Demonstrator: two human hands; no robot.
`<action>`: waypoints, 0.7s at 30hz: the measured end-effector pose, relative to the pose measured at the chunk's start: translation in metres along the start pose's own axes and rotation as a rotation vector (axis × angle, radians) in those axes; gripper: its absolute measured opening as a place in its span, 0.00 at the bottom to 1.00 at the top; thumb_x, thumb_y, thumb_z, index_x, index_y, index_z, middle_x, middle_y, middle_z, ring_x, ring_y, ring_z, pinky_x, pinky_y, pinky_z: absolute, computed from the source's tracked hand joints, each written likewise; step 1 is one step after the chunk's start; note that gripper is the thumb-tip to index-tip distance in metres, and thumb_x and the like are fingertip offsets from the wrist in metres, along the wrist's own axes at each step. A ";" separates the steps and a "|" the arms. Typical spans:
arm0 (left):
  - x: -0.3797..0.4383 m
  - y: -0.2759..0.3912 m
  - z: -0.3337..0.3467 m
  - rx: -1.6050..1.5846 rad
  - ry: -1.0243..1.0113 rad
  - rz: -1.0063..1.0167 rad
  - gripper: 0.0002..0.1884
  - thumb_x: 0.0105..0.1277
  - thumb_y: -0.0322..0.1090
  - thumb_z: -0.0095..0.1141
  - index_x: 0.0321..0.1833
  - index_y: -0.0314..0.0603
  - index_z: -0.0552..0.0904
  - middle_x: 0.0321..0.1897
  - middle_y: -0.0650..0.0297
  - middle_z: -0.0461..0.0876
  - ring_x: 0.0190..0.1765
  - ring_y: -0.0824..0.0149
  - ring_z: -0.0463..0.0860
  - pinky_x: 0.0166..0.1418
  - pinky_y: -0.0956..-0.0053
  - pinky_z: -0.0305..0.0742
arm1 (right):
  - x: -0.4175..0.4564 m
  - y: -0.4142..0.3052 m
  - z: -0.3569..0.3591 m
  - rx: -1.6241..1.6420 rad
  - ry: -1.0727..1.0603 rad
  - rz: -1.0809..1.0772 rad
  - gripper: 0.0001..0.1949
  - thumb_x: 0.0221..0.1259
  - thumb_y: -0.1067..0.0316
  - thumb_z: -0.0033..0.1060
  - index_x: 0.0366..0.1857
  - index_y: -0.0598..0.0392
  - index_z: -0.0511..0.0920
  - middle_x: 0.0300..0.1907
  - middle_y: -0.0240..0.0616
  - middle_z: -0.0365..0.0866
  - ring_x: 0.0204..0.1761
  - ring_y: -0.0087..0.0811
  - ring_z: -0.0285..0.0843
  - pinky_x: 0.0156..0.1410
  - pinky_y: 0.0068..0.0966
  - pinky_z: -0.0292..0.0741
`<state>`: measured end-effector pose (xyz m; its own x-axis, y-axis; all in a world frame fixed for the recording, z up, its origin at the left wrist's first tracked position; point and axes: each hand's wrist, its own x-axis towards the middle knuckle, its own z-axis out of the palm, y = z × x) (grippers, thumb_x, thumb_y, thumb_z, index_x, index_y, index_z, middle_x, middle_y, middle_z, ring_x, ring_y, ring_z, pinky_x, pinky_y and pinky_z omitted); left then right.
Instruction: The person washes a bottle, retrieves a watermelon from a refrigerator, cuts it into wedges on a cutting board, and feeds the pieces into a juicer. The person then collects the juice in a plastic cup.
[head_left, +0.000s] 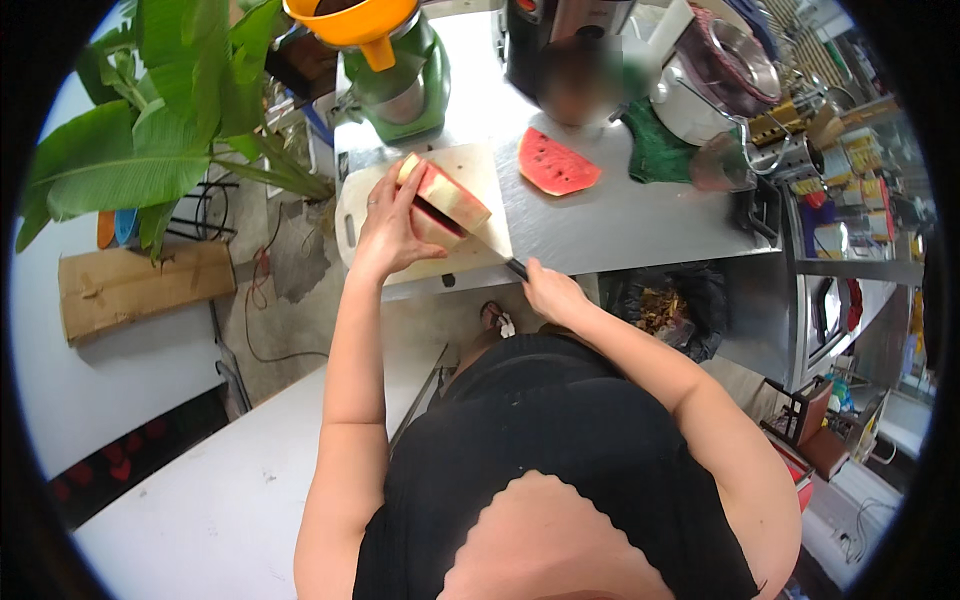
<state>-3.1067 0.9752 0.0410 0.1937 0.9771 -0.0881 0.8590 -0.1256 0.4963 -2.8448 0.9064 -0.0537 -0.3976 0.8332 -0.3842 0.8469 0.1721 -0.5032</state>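
A piece of watermelon (448, 196), split by a dark gap into two parts, rests on a white cutting board (480, 161). My left hand (391, 221) holds it from the left, fingers spread over its top end and thumb along the near side. My right hand (556, 295) is closed around the black handle of a knife (517, 268), just past the board's near right corner. The blade reaches up and left to the watermelon, and its far part is hidden there. To the right of the board, a cut watermelon slice (556, 163) lies flat, with red flesh and dark seeds upward.
A green machine (409, 97) with an orange funnel (352, 19) stands behind the board on the steel table (600, 225). Farther right are a green cloth (656, 146), a white pot (690, 109) and a clear container (721, 163). Below the table edge sits a black-lined waste bin (705, 307).
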 end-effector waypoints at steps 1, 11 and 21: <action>0.000 0.001 0.000 0.014 0.005 0.001 0.65 0.24 0.39 0.81 0.73 0.60 0.58 0.73 0.54 0.52 0.71 0.45 0.57 0.73 0.56 0.62 | -0.016 0.016 -0.006 -0.002 -0.031 0.037 0.12 0.62 0.65 0.47 0.42 0.64 0.66 0.29 0.56 0.81 0.35 0.57 0.80 0.42 0.51 0.75; 0.014 0.017 0.002 0.163 0.040 -0.094 0.54 0.35 0.52 0.77 0.71 0.64 0.64 0.71 0.58 0.60 0.69 0.46 0.63 0.71 0.55 0.64 | -0.108 0.136 -0.062 0.068 0.716 0.126 0.12 0.56 0.68 0.57 0.42 0.56 0.71 0.34 0.53 0.79 0.38 0.56 0.78 0.41 0.43 0.74; 0.014 0.010 0.005 -0.031 0.121 -0.077 0.41 0.45 0.42 0.73 0.67 0.58 0.72 0.68 0.58 0.65 0.66 0.51 0.67 0.69 0.60 0.65 | -0.044 0.169 -0.081 0.232 0.728 0.311 0.16 0.59 0.61 0.62 0.45 0.56 0.70 0.37 0.49 0.79 0.37 0.49 0.80 0.41 0.41 0.74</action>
<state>-3.0927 0.9871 0.0407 0.0681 0.9974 -0.0233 0.8539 -0.0462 0.5183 -2.6555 0.9414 -0.0587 0.2390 0.9707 0.0260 0.7545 -0.1688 -0.6342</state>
